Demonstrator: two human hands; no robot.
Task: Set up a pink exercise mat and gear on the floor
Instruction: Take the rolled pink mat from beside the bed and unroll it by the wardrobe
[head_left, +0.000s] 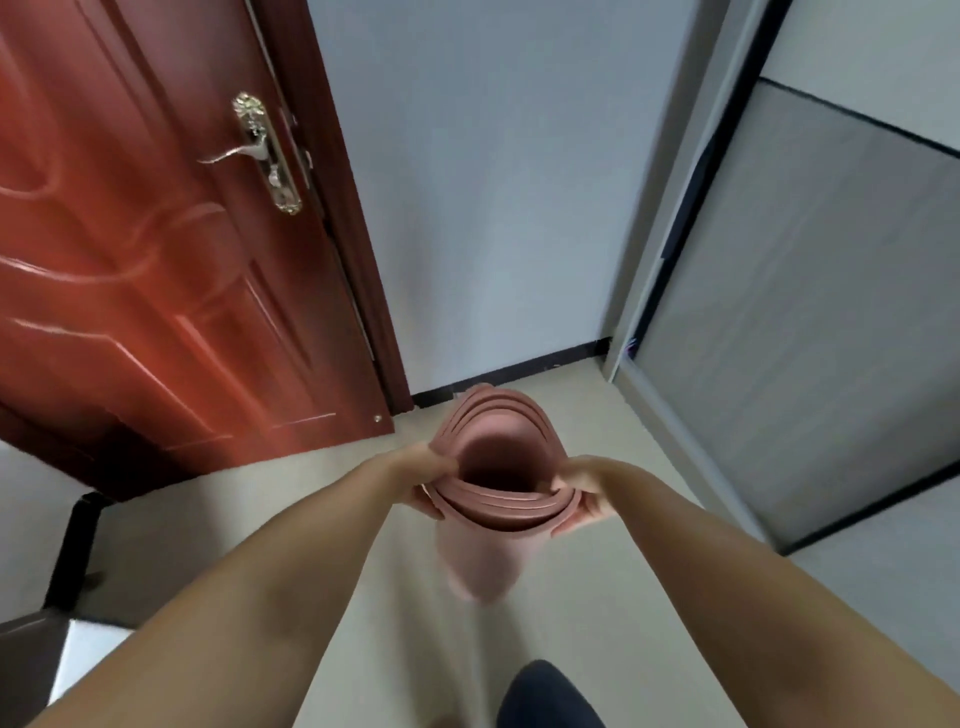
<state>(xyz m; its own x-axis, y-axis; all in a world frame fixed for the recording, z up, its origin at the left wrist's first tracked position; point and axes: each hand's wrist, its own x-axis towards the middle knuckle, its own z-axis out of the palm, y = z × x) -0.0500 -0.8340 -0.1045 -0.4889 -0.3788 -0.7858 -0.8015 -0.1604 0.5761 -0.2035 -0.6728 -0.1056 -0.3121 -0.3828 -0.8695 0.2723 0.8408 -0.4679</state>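
Note:
A rolled pink exercise mat (483, 561) stands upright in front of me, and I look down into its open top end with its spiral of layers. My left hand (423, 470) grips the left rim of the roll, fingers curled over the edge. On the right rim, my right hand (582, 499) holds the outer layers, thumb inside and fingers underneath. The lower end of the roll is blurred, so whether it touches the floor is unclear. No other exercise gear is in view.
A red-brown wooden door (156, 260) with a brass handle (265, 153) fills the left. A white wall (493, 197) is ahead, a grey sliding panel (810, 338) on the right. Pale floor (322, 499) lies below. A dark furniture leg (78, 551) stands at left; my dark-clad knee (545, 696) shows at the bottom.

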